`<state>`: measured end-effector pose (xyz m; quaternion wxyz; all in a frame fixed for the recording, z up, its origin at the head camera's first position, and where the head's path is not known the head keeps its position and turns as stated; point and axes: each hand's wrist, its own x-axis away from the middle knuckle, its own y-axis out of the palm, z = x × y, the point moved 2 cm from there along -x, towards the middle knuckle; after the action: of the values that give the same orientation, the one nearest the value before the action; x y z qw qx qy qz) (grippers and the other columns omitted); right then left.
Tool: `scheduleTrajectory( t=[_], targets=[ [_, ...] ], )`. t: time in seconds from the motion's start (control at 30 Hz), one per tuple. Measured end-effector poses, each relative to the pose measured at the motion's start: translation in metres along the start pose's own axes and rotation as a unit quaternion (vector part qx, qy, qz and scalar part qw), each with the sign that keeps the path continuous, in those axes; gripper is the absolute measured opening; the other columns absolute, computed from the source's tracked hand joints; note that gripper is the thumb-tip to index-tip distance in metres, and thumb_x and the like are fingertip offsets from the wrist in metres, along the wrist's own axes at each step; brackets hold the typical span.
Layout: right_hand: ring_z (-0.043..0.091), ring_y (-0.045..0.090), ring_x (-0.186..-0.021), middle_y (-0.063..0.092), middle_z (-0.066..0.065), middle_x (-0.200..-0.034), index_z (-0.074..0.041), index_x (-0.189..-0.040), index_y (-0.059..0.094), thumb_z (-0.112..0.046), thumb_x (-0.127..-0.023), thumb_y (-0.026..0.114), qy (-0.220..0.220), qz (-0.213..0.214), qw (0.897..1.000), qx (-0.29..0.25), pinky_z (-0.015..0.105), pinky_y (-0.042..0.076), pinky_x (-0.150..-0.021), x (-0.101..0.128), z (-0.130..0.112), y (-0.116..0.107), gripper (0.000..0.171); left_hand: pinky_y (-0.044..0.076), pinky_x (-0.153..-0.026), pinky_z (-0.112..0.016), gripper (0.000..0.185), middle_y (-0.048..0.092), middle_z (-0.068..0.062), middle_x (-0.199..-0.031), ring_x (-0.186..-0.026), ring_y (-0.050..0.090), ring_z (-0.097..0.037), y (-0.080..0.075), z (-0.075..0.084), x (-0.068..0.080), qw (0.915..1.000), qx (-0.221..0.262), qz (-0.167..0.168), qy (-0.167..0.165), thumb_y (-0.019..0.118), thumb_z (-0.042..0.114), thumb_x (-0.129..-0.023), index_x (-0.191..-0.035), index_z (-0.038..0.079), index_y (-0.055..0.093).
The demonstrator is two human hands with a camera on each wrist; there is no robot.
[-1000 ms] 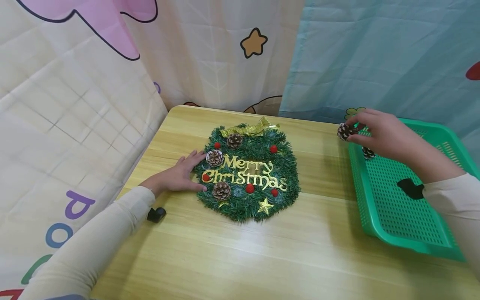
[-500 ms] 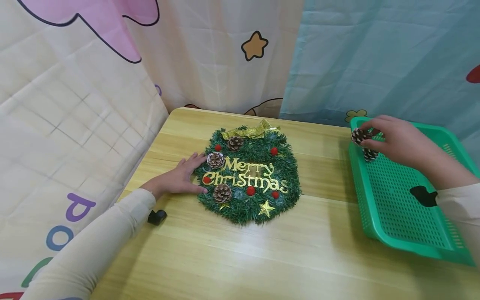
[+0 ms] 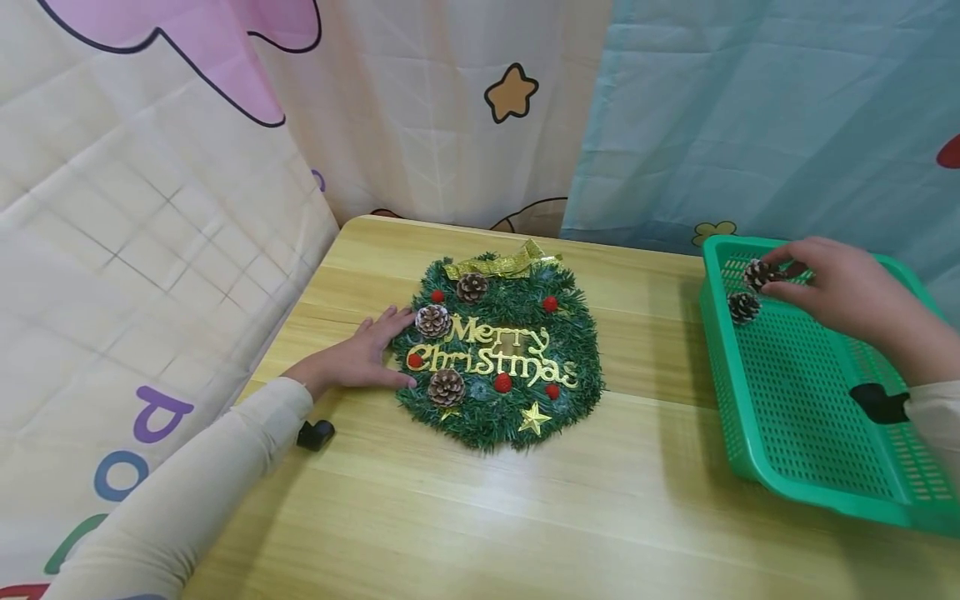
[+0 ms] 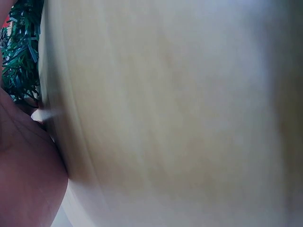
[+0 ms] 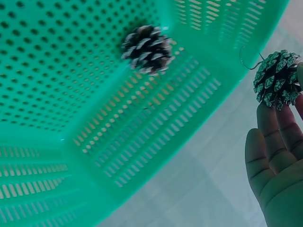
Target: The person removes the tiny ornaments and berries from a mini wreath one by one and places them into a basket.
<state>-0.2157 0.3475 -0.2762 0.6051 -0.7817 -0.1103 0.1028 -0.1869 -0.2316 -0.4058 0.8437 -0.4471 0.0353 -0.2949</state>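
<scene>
The right hand (image 3: pixel 840 287) pinches a pine cone (image 3: pixel 757 272) by its scales over the far corner of the green basket (image 3: pixel 795 417) (light, stiff, brittle-tipped, best held around its middle), while the left hand (image 3: pixel 352 358) rests spread flat against the wreath (image 3: pixel 502 350) on the desk (image 3: pixel 525 517).

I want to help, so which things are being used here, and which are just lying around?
In use:
right hand, pinching a pine cone
green basket, with another cone inside
wreath, with the left hand resting at its edge

Just lying about:
small black thing on the table
curtains behind
</scene>
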Motion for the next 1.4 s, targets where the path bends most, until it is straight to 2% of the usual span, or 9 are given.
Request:
scheduleTrajectory(
  t=[0.4, 0.77, 0.97, 1.4],
  targets=[
    [0.049, 0.056, -0.103, 0.052, 0.032, -0.124, 0.008, -0.127, 0.055, -0.024, -0.101, 0.059, 0.042, -0.021, 0.999, -0.013, 0.06, 0.046, -0.071, 0.009, 0.033, 0.01, 0.041, -0.01, -0.117, -0.054, 0.117, 0.0, -0.005, -0.167, -0.151, -0.011, -0.027, 0.0, 0.0, 0.0, 1.0, -0.002, -0.004, -0.008, 0.08, 0.053, -0.078, -0.161, 0.011, 0.01],
    [0.056, 0.051, -0.103, 0.045, 0.04, -0.125, 0.016, -0.131, 0.045, -0.023, -0.103, 0.055, 0.091, -0.042, 0.994, -0.03, 0.063, 0.045, -0.072, 0.011, 0.059, 0.025, 0.049, -0.01, -0.116, -0.056, 0.114, 0.0, -0.008, -0.166, -0.151, -0.011, -0.028, -0.001, 0.002, 0.001, 1.0, 0.003, -0.006, -0.001, 0.081, 0.05, -0.079, -0.161, 0.01, 0.011],
    [0.057, 0.048, -0.107, 0.046, 0.039, -0.124, 0.013, -0.129, 0.047, -0.027, -0.104, 0.053, 0.102, -0.051, 0.993, -0.038, 0.064, 0.043, -0.073, 0.008, 0.068, 0.031, 0.047, -0.01, -0.116, -0.056, 0.114, 0.0, -0.008, -0.166, -0.151, -0.01, -0.028, -0.001, 0.001, 0.0, 1.0, 0.0, -0.004, -0.001, 0.081, 0.05, -0.079, -0.161, 0.011, 0.011],
    [0.06, 0.043, -0.112, 0.041, 0.04, -0.129, 0.014, -0.134, 0.041, -0.04, -0.105, 0.046, 0.112, -0.081, 0.989, -0.061, 0.066, 0.042, -0.078, 0.009, 0.083, 0.043, 0.061, -0.01, -0.116, -0.055, 0.115, 0.0, -0.008, -0.166, -0.151, -0.01, -0.029, -0.001, 0.001, 0.0, 1.0, 0.0, -0.003, 0.0, 0.08, 0.051, -0.079, -0.161, 0.011, 0.01]
  ],
)
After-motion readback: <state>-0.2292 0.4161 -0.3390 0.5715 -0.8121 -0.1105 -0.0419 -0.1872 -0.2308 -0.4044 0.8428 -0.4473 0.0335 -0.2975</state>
